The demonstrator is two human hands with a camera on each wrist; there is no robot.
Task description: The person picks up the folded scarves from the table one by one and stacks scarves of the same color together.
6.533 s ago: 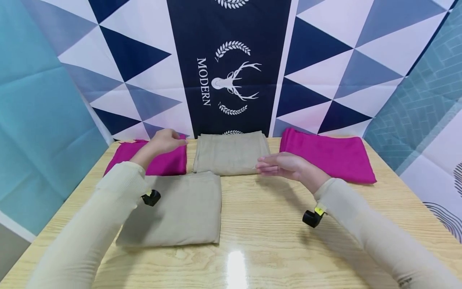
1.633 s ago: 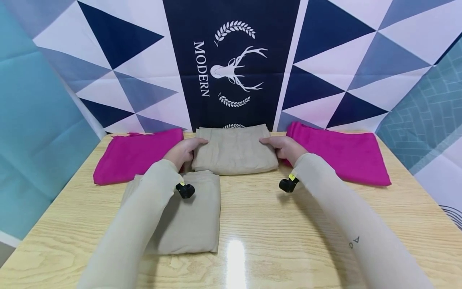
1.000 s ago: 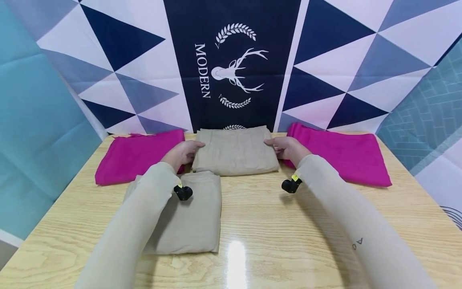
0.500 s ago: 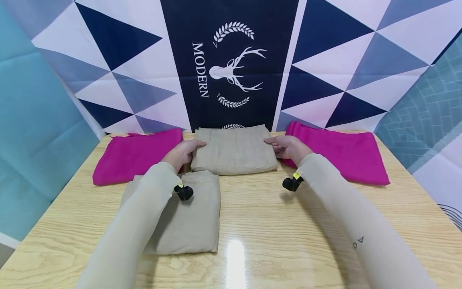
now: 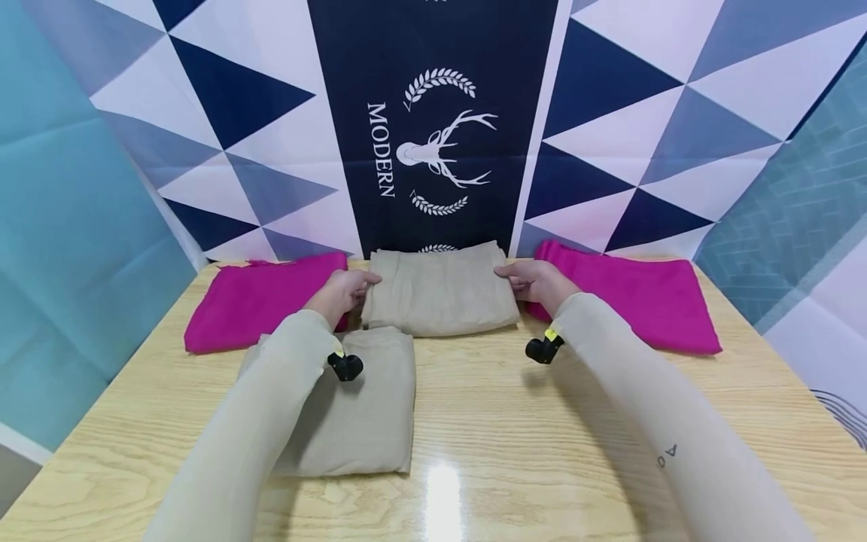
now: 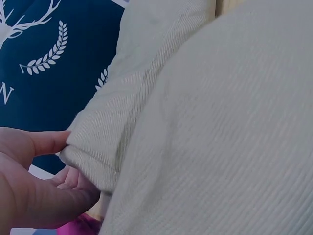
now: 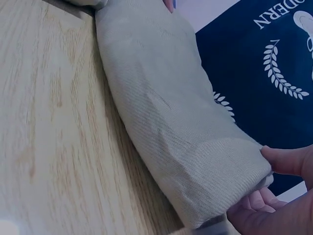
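Hands [image 5: 348,287] [image 5: 538,281] moved onto middle cloth [image 5: 440,292], left wrist view showing layers [image 6: 90,161].

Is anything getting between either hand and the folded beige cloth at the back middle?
Nothing visible is. The left hand and right hand grip opposite side edges of the folded beige cloth directly.

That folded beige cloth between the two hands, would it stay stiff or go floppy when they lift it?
The folded beige cloth would probably sag in the middle: its surface is softly creased, and the left hand and right hand hold only its ends. Its layers might slip apart, since stacked folds show at its left end.
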